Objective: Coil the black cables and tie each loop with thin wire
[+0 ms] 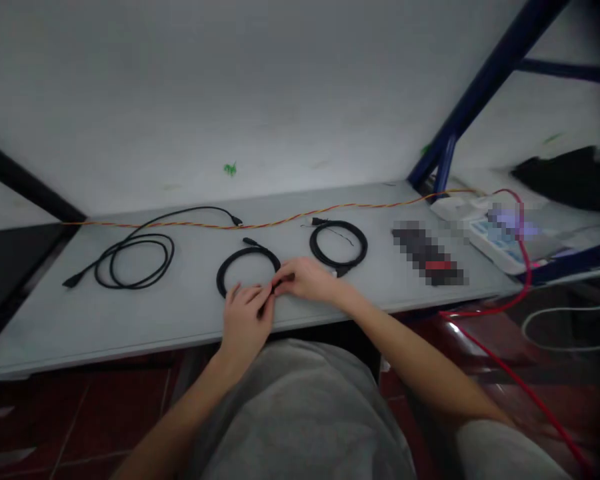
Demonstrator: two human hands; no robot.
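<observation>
A black cable, coiled in a ring, lies on the grey tabletop in front of me, one plug pointing away. My left hand is closed on the near side of this coil. From the right, my right hand pinches at the same spot, and the fingertips of both hands meet. What exactly sits between the fingers is partly hidden. Just beyond my right hand is a second coiled black cable with a thin dark tie across it. Farther left lies a looser black cable with its plugs spread apart.
A twisted red-yellow wire runs along the back of the table. On the right are a blurred dark object, a white power strip and a red cable. Blue metal posts rise there.
</observation>
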